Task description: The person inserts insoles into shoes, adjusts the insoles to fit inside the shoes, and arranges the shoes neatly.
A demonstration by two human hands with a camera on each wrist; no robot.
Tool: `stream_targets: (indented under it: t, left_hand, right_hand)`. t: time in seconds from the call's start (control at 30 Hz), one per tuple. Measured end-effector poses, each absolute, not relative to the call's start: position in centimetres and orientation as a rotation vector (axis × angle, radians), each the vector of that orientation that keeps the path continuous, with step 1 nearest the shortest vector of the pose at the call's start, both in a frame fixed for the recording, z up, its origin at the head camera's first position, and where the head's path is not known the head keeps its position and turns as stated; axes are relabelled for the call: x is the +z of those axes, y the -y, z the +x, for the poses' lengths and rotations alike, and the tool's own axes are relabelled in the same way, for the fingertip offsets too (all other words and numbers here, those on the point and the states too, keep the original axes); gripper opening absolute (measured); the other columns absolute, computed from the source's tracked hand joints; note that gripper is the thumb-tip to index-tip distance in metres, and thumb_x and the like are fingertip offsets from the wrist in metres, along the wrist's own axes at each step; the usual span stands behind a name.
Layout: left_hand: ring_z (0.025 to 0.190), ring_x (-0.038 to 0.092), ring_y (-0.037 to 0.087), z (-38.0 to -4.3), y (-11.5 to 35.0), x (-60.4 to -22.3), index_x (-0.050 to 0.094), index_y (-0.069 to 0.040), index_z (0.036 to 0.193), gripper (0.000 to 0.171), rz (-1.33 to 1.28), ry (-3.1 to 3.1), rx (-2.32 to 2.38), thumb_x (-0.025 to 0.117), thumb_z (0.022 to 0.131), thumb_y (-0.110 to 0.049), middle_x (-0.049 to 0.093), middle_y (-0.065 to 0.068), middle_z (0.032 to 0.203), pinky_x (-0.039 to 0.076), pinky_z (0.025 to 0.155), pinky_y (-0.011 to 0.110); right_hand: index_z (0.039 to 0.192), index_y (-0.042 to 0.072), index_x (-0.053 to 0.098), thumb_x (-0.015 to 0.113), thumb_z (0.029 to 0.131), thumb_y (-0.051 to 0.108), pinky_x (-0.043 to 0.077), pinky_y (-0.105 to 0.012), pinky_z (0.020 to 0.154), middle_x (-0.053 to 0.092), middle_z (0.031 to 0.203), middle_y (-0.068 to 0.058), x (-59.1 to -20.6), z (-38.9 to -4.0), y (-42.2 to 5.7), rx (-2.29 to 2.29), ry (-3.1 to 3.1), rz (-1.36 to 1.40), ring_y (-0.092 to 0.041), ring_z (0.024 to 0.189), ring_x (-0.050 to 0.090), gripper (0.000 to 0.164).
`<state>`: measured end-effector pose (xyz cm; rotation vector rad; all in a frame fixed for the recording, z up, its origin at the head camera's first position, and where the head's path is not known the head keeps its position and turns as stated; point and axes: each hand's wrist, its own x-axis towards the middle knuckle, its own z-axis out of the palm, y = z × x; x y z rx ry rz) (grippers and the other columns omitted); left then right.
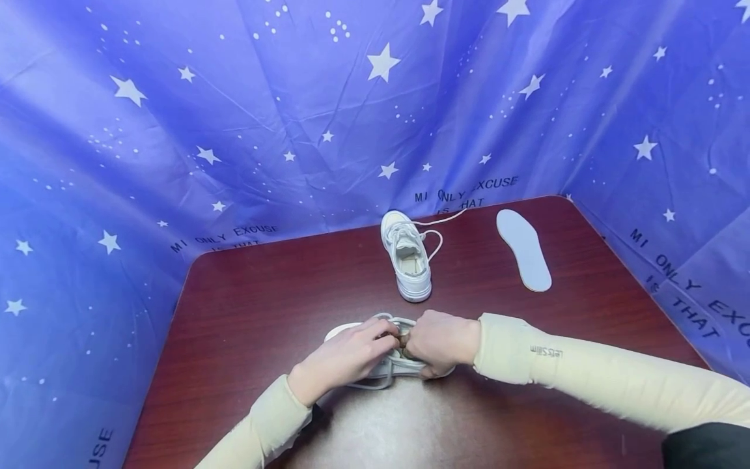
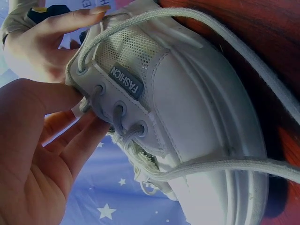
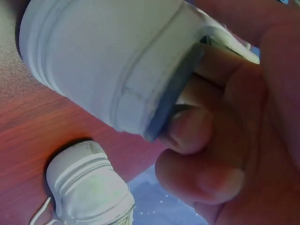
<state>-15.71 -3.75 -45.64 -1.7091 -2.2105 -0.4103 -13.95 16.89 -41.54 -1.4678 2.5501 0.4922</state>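
A white lace-up sneaker [image 1: 404, 369] lies on the table between both hands, toe to the left. At its eyelet flap and tongue, the left hand [image 1: 354, 352] pinches the edge with thumb and fingers, as the left wrist view shows beside a grey label [image 2: 126, 80]. The right hand [image 1: 442, 342] grips the shoe's collar near the heel [image 3: 108, 61], some fingers curled into the opening and the thumb on the near outer side. What the fingers touch deep inside the shoe is hidden. Loose laces [image 2: 225, 165] hang over the upper.
Behind, a second white sneaker [image 1: 415, 286] stands with its laces [image 1: 436, 241] loose and its opening toward me. A white insole [image 1: 524, 251] lies flat at the back right of the dark red table [image 1: 246, 293]. Blue starry cloth [image 1: 305, 98] hangs around the table.
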Motion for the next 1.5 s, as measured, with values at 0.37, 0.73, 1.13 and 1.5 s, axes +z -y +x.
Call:
stream_targets:
  t: [0.37,0.73,1.13,1.5]
  left_hand:
    - [0.099,0.057,0.012,-15.6,3.8,-45.5,0.066,-0.011,0.092,0.011,-1.713,2.205,-0.381,0.061,0.085,-0.005,0.063,0.001,0.105,0.054,0.077,0.024]
    - [0.100,0.055,0.012,-15.7,4.0,-45.4,0.064,-0.012,0.094,0.008,-1.704,2.245,-0.359,0.058,0.090,-0.007,0.061,0.000,0.107,0.054,0.078,0.024]
    - [0.100,0.056,0.013,-15.7,3.8,-45.3,0.065,-0.012,0.094,0.009,-1.715,2.241,-0.358,0.059,0.090,-0.007,0.062,0.001,0.107,0.053,0.080,0.023]
    - [0.103,0.056,0.014,-15.8,3.8,-45.5,0.065,-0.011,0.096,0.010,-1.724,2.218,-0.345,0.061,0.088,-0.007,0.062,0.002,0.110,0.054,0.081,0.025]
  right_hand:
    - [0.069,0.023,0.058,0.069,0.077,0.046,0.046,-0.030,0.045,0.053,0.062,0.011,-41.5,-14.6,-17.8,0.334,-2.543,-1.603,-0.011,0.045,0.044,0.027]
    - [0.054,0.022,0.041,0.066,0.077,0.053,0.042,-0.033,0.043,0.046,0.049,0.010,-41.6,-15.0,-18.9,0.351,-2.597,-1.507,-0.011,0.043,0.041,0.047]
    - [0.051,0.026,0.057,0.066,0.077,0.057,0.045,-0.030,0.043,0.057,0.046,0.012,-41.6,-15.5,-19.7,0.238,-2.648,-1.577,-0.009,0.042,0.050,0.041]
    - [0.052,0.025,0.054,0.062,0.082,0.053,0.040,-0.029,0.040,0.053,0.046,0.013,-42.0,-15.2,-20.1,0.148,-2.634,-1.566,-0.006,0.041,0.043,0.042]
